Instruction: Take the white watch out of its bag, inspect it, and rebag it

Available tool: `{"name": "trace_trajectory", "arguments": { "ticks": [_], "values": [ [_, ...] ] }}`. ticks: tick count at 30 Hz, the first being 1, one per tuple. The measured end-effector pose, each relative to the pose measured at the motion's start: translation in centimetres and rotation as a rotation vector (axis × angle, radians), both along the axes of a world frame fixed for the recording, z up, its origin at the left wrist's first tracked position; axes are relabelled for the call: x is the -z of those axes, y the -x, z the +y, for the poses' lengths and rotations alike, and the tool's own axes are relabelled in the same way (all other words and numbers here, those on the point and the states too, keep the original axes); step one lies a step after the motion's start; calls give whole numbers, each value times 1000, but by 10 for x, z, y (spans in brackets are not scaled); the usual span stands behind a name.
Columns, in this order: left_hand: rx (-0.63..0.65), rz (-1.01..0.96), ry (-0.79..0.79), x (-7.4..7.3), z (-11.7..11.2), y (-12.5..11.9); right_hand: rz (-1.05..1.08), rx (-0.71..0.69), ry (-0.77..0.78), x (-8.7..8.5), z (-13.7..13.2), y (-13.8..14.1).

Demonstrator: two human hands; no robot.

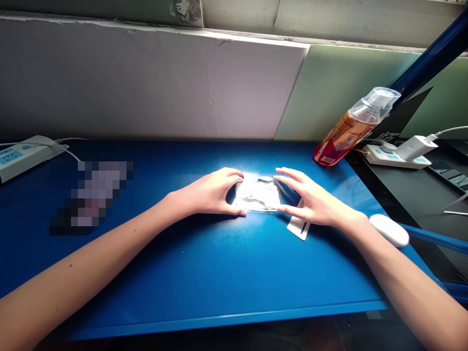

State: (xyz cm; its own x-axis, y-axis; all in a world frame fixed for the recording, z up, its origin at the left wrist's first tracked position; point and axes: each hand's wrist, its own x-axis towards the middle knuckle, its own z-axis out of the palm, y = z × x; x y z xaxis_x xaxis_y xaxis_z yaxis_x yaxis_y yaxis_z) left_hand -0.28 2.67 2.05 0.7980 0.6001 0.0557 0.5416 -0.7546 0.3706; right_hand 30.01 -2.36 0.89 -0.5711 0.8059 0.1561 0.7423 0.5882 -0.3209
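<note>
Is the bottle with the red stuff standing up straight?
No, the spray bottle leans tilted at the far right corner of the blue table, its clear cap pointing up to the right.
</note>
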Motion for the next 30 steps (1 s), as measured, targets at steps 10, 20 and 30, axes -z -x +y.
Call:
{"name": "trace_trajectory", "arguments": {
  "ticks": [10, 20, 30],
  "values": [
    [-4, 8, -22, 2, 1, -1, -24, 18, 46, 2, 1, 0],
    [44, -35, -45, 4, 7, 0, -7, 44, 69, -1, -1, 1],
    [39, -90, -48, 9, 9, 1, -14, 36, 78, -1, 0, 1]
  ]
}}
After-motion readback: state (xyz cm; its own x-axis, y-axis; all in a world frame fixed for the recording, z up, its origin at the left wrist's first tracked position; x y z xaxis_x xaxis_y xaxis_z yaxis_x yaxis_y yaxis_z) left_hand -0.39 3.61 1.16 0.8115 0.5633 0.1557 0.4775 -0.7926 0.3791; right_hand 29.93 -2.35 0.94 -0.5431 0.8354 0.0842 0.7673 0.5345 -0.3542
